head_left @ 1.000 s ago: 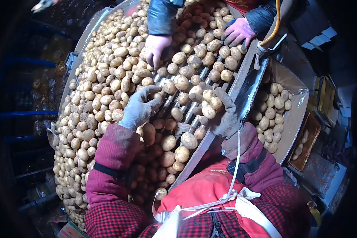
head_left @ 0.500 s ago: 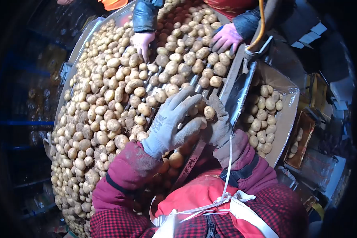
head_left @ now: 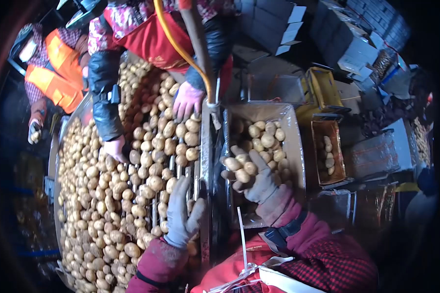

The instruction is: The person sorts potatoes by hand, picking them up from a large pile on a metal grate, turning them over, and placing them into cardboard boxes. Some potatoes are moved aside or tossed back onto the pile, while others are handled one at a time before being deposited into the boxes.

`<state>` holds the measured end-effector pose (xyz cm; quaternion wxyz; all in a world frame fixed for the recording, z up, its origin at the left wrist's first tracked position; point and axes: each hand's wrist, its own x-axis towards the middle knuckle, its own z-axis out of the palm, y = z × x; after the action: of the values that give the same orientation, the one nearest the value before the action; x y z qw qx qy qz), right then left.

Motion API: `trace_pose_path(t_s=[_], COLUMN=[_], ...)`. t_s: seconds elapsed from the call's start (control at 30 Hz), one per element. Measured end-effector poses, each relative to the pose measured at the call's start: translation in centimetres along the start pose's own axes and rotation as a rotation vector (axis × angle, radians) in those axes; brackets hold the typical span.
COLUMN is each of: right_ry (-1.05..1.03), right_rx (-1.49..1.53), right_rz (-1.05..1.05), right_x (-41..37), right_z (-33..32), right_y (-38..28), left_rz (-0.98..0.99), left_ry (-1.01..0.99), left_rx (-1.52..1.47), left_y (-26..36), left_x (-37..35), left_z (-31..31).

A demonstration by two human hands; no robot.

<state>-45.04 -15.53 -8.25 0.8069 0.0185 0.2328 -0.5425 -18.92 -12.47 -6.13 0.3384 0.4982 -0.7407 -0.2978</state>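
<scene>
My right hand point(head_left: 260, 181), in a dirty grey glove, is over a lined cardboard box point(head_left: 297, 146). A few potatoes point(head_left: 242, 175) are gathered in its curled fingers. Beneath and behind it, more potatoes point(head_left: 267, 140) lie inside the box. My left hand point(head_left: 181, 215), also gloved, is above the right side of the sorting table, close to its metal rail point(head_left: 206, 180). Its fingers are stretched out with the thumb apart, and no potato shows in it. Loose potatoes point(head_left: 107, 210) cover the slatted table to its left.
Across the table, a co-worker's pink-gloved hands point(head_left: 187, 101) touch the potatoes. Another person in orange overalls point(head_left: 58, 73) stands at far left. An orange hose point(head_left: 181, 49) hangs by a post. A smaller box point(head_left: 341, 156) with potatoes and a yellow crate point(head_left: 325, 88) stand to the right.
My right hand has moved from the table across the rail to the box, carrying potatoes. My left hand has parted from it and stays over the table. The view has turned right.
</scene>
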Motion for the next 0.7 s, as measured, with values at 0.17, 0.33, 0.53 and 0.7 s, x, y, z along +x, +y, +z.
trace_pose_path(t_s=[0.17,0.33,0.53,0.7], right_ry=[0.313,0.205,0.619,0.54], right_rx=[0.093,-0.25,-0.62,-0.717], right_rz=[-0.454,-0.586,-0.566,-0.454], right_x=[-1.0,5.2,4.7,0.2], right_z=[-0.1,-2.9,-4.9,-7.6], right_y=[-7.6,-21.8,-22.2,-16.6], left_rz=[0.129,0.129,0.117,0.113], left_ry=[-0.234,-0.268,-0.23,-0.19], left_rx=[0.368,0.53,0.512,0.479], left_y=[1.6,-1.3,-0.8,-0.4], left_x=[0.9,0.1,0.1,0.0], left_z=[2.8,5.3,5.1,5.3])
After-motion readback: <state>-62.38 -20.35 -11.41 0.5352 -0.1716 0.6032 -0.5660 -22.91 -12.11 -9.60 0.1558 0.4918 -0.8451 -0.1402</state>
